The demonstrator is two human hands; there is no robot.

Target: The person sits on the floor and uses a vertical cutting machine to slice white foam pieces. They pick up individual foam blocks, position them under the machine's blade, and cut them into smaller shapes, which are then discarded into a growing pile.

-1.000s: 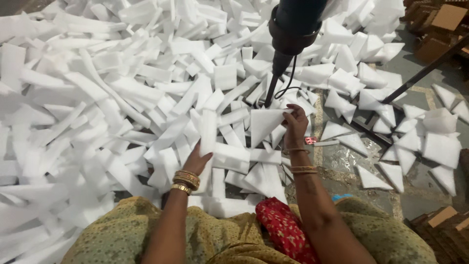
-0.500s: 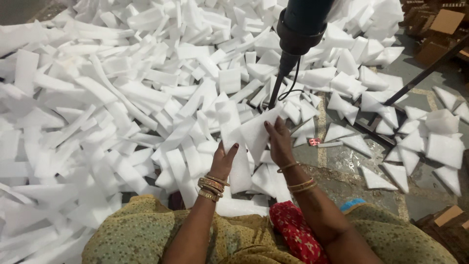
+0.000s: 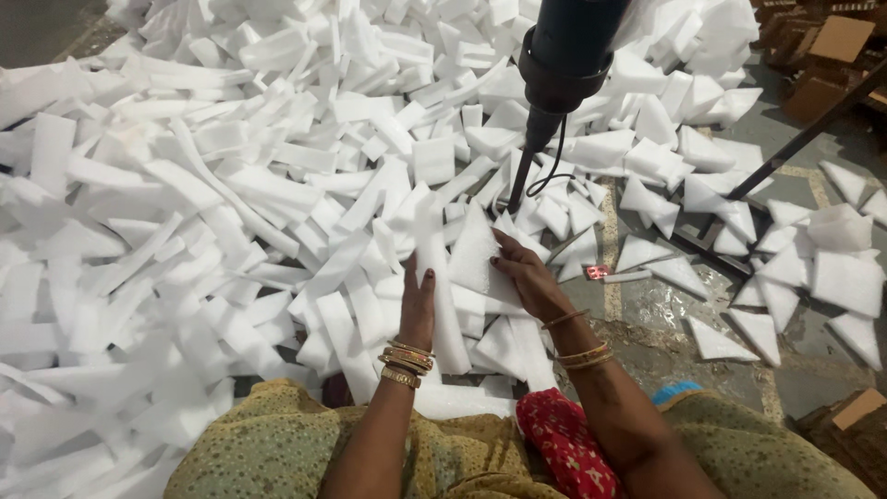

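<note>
My left hand (image 3: 418, 310) rests flat, fingers together, against a long upright strip of white foam (image 3: 438, 277). My right hand (image 3: 522, 275) presses a flat white foam piece (image 3: 475, 259) with spread fingers. Both wrists carry gold bangles. A dark cylindrical tool (image 3: 565, 55) hangs above, its thin rod (image 3: 523, 171) pointing down just beyond my right hand's fingertips. A large heap of white foam offcuts (image 3: 231, 185) covers the floor in front of me.
Triangular foam pieces (image 3: 785, 277) lie scattered on the wet grey floor at right. A dark metal bar (image 3: 804, 134) slants across the upper right. Brown cardboard boxes (image 3: 832, 42) stand at the top right corner, another (image 3: 859, 407) at the lower right. A red cloth (image 3: 564, 444) lies on my lap.
Both hands have moved toward each other and a little nearer the rod; the left hand now lies against the long strip, the right presses the flat piece.
</note>
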